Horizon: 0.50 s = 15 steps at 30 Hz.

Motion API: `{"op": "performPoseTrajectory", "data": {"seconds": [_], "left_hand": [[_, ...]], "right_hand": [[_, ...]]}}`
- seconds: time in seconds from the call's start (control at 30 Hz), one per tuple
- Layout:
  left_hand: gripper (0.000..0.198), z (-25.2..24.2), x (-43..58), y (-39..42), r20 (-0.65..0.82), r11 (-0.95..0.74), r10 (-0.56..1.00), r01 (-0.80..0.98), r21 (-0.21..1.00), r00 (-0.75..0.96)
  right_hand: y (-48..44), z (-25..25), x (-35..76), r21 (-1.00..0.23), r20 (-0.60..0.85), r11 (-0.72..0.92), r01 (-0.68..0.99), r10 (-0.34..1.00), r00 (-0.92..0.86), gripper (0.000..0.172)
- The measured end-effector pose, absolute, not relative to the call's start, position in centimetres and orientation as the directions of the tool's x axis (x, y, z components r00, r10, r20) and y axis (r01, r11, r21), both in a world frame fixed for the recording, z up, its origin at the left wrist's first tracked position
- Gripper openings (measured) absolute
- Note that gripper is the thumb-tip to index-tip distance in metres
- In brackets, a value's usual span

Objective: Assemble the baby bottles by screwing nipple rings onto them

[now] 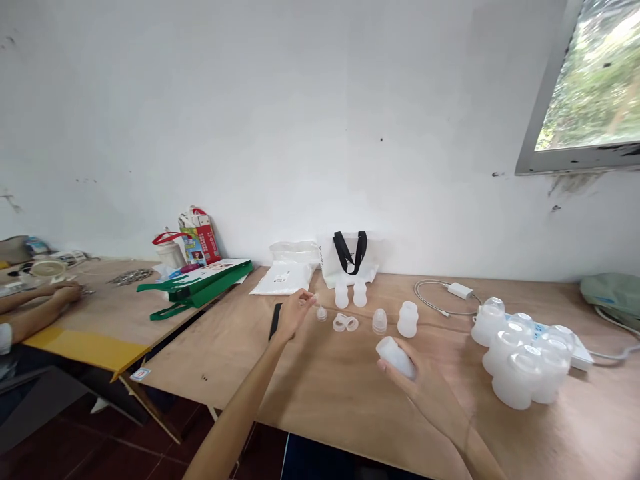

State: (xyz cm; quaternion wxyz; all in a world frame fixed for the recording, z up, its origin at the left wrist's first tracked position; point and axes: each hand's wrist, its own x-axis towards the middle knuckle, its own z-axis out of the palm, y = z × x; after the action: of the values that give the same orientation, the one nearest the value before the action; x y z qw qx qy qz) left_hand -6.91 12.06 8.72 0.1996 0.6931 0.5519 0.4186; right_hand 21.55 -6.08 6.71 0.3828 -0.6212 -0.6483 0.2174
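My right hand is wrapped round a frosted white baby bottle body, tilted above the table. Further left, my left hand pinches a small clear piece at its fingertips; its exact shape is too small to make out. Just beside those fingers a clear bottle nipple stands on the table. Two white ring collars lie to its right, followed by a clear domed cap and an upright frosted bottle body. Two more bottle bodies stand behind the rings.
Several capped bottles cluster at right beside a power strip. A charger with cable lies behind. White packets, a black-handled bag and a green bag sit near the wall. Another person's hands rest at the left table.
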Motion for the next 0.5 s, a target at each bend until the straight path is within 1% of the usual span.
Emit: {"op": "performPoseTrajectory", "data": {"seconds": [0.13, 0.27, 0.37, 0.5], "left_hand": [[0.012, 9.3, -6.6, 14.3, 0.324, -0.325, 0.935, 0.704, 0.631, 0.141], [0.017, 9.4, -6.1, 15.0, 0.319, -0.348, 0.928, 0.759, 0.551, 0.193], [0.018, 9.1, -5.9, 15.1, 0.308, -0.371, 0.922, 0.769, 0.520, 0.235], [0.019, 8.8, -5.8, 15.1, 0.297, -0.400, 0.913, 0.763, 0.508, 0.281]], "right_hand": [[-6.2, 6.7, 21.8, -0.799, 0.155, 0.121, 0.589, 0.988, 0.009, 0.044], [-6.3, 7.0, 22.2, -0.798, 0.138, 0.103, 0.594, 0.990, 0.013, 0.043], [-6.3, 7.0, 22.4, -0.794, 0.147, 0.113, 0.597, 0.989, 0.009, 0.044], [-6.0, 6.7, 22.5, -0.789, 0.138, 0.110, 0.605, 0.990, 0.000, 0.045]]}}
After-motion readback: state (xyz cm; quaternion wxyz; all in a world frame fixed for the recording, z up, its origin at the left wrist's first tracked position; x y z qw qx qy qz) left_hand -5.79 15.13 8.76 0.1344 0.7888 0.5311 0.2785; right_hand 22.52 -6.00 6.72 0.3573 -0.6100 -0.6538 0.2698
